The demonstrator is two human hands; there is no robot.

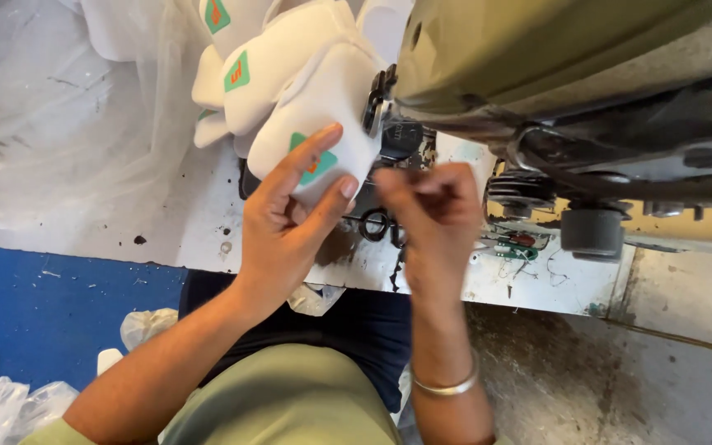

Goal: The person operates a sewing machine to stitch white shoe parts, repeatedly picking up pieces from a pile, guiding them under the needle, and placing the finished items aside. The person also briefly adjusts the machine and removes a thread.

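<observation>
The left hand (290, 218) grips a white padded fabric piece with a green diamond patch (319, 111), held up at the olive-green sewing machine (537, 49) above the stained white table (199, 222). The right hand (430, 218) is pinched nearly shut, seemingly on thread, too blurred to confirm. Best to keep the piece steady while the pinch pulls straight

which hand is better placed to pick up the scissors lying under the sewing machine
Probably the right hand: it hovers right beside the scissors with fingers pinched and seemingly free, while the left hand is gripping the white padded piece.
</observation>
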